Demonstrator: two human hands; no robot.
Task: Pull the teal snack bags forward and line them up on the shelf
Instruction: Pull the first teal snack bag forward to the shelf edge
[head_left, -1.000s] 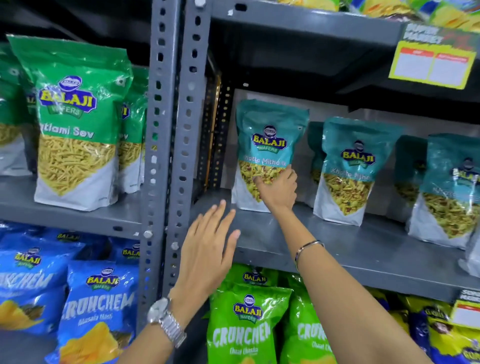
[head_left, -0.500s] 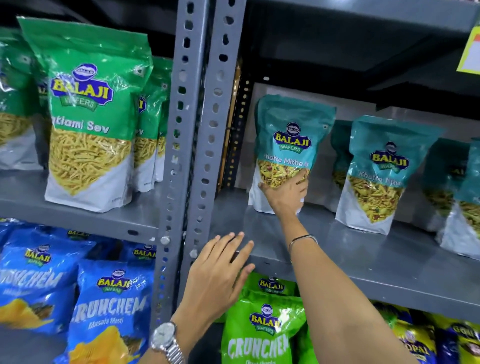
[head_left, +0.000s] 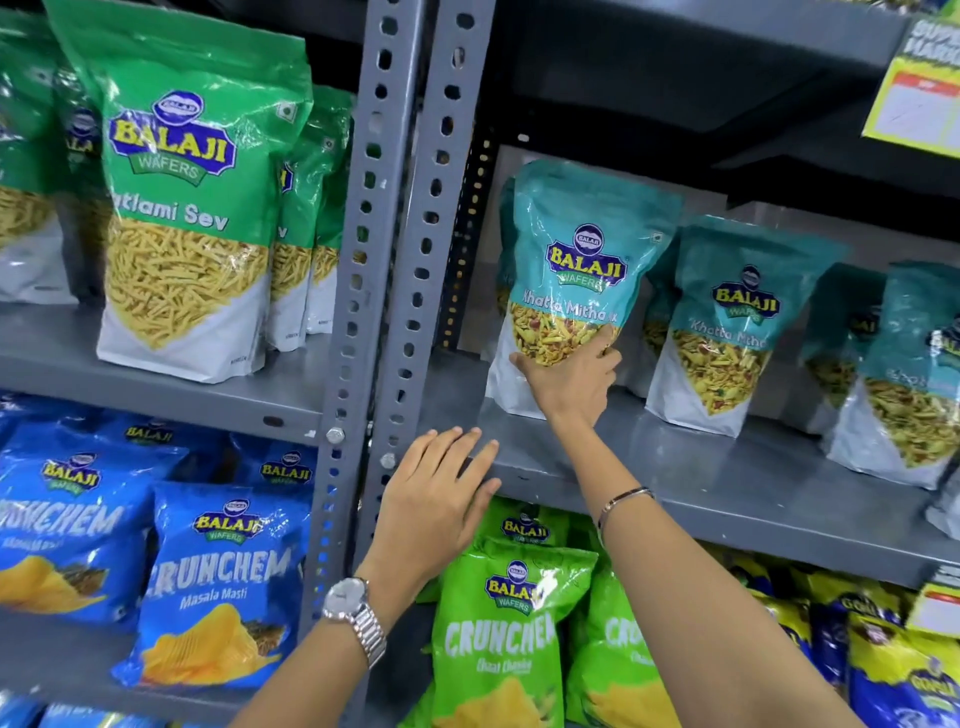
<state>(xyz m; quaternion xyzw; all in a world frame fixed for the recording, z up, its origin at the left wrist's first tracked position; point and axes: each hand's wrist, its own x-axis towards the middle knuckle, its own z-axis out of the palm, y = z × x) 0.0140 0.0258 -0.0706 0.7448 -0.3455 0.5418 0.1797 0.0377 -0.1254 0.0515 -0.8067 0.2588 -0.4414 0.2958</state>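
Visibly, right hand (head_left: 569, 376) grips one teal bag (head_left: 576, 270) of several.

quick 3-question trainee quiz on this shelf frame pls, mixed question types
1. True or false: the right hand grips the leftmost teal bag near its bottom.
2. Multiple choice: the left hand is (A) holding a green bag, (B) open, fingers spread at the front edge of the grey shelf, (C) gripping the upright post.
3. Fill in: the wristwatch is on the ___ wrist.

Key: 1 true; 2 B; 3 left.
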